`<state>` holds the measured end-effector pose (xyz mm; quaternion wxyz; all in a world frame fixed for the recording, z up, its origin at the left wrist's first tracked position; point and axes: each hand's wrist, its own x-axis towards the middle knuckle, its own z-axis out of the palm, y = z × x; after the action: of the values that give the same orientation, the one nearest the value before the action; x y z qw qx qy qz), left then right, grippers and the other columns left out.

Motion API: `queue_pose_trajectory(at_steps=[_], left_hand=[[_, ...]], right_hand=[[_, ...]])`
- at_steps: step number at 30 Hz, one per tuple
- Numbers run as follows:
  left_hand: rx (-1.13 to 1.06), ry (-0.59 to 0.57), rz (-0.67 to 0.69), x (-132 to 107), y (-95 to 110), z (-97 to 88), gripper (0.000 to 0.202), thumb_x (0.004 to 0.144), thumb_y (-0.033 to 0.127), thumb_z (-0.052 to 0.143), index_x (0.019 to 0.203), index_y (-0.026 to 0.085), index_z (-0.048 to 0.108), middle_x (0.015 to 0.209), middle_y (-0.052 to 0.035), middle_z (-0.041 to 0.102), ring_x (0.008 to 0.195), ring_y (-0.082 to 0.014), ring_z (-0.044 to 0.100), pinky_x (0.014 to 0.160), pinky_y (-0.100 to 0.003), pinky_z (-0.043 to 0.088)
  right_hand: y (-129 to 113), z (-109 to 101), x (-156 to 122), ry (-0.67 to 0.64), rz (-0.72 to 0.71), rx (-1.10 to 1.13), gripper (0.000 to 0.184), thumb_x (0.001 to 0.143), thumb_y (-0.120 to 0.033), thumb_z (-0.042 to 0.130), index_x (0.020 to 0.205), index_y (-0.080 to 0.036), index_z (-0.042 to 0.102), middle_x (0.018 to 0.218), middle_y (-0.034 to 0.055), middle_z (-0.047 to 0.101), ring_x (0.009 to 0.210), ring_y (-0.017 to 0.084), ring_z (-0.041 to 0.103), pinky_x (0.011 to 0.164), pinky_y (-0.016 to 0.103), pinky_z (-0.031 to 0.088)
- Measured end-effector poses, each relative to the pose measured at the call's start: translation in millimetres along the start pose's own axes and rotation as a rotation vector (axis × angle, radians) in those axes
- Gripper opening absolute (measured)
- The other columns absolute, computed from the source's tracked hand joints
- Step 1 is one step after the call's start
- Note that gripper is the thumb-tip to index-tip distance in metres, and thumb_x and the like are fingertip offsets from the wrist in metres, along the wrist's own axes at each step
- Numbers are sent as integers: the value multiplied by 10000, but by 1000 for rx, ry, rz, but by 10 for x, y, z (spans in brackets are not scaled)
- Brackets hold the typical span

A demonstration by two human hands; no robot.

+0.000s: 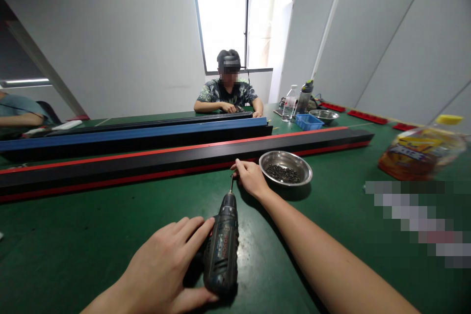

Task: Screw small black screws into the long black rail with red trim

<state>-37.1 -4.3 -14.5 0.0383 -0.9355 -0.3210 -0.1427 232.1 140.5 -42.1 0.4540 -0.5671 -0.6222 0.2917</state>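
Observation:
My left hand (162, 265) is wrapped round a black cordless drill (222, 250), its thumb behind the body and its fingers along the left side. The drill points away from me, and its bit (231, 184) reaches up to the fingertips of my right hand (250, 176). That hand is closed in a pinch at the bit's tip; anything small between the fingers is too small to make out. Just right of it stands a steel bowl (303, 176) holding many small dark screws (282, 173). Beyond the hand lies a long black bar with red edges (176, 159).
Behind the bar lie blue and black lengths (147, 132). A co-worker (228, 88) sits across the green table (110, 250). At right are a jug with a yellow cap (415, 154), a blue basket (308, 121), a water bottle (289, 104) and a second bowl (324, 116).

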Motion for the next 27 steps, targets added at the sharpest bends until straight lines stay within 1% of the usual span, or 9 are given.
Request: queue_pose_trajectory(at_steps=[3,6,9,13,18,21,22,24,27], left_hand=[[-6,-22,-19,7,5,-13,972,822,800,685,1561,223,430,1384,-159,676,1130,-364,707,968,-478,579],[-14,-67,-47,41,38,-51,909,853,775,663,1550,237,441,1368,-153,672,1106,-350,703,932,-464,590],[0,-69,-94,85,78,-70,852,889,749,640,1540,232,453,1345,-151,670,1084,-337,696,901,-452,595],[49,-45,-175,158,90,-40,823,912,730,628,1534,213,473,1324,-151,673,1092,-336,684,910,-455,587],[105,-67,-260,250,71,-15,801,935,695,621,1536,181,492,1349,-163,660,1118,-343,665,925,-490,587],[96,-72,-275,272,74,-28,805,919,662,665,1535,171,497,1369,-161,651,1153,-350,662,957,-498,581],[90,-68,-280,273,76,-33,804,919,658,669,1534,171,496,1375,-160,647,1167,-352,661,970,-500,578],[77,-67,-289,270,74,-40,798,921,656,667,1537,180,490,1378,-159,641,1176,-350,662,972,-500,580],[68,-83,-297,260,61,-41,791,924,647,666,1542,190,477,1367,-164,638,1157,-345,669,954,-499,587]], right_hand=[[10,5,8,-42,-5,16,522,1058,-503,476,850,-173,824,762,68,791,653,183,723,673,258,516],[33,9,25,-40,-16,14,524,1049,-500,491,801,-171,814,789,74,800,650,181,718,673,264,516],[36,9,29,-4,-25,-33,445,1035,-438,521,828,-179,819,836,68,811,682,185,726,681,267,511],[-6,8,4,9,-45,-161,337,1004,-354,571,848,-196,825,886,66,823,823,213,759,756,275,509],[-49,0,-21,-16,-39,-260,254,970,-288,607,942,-204,845,991,66,834,946,224,770,863,275,512],[-108,-12,-21,-45,-19,-311,248,963,-279,612,974,-202,848,1017,74,833,961,227,766,878,275,514],[-149,-17,-23,-67,-11,-337,252,964,-286,612,963,-199,849,994,80,832,934,229,765,861,279,516],[-271,-37,-27,-135,5,-397,290,975,-320,600,891,-189,844,883,94,820,829,230,753,791,287,511],[-525,-130,-22,-240,20,-458,387,993,-382,578,770,-178,820,725,96,775,695,215,708,690,289,477]])
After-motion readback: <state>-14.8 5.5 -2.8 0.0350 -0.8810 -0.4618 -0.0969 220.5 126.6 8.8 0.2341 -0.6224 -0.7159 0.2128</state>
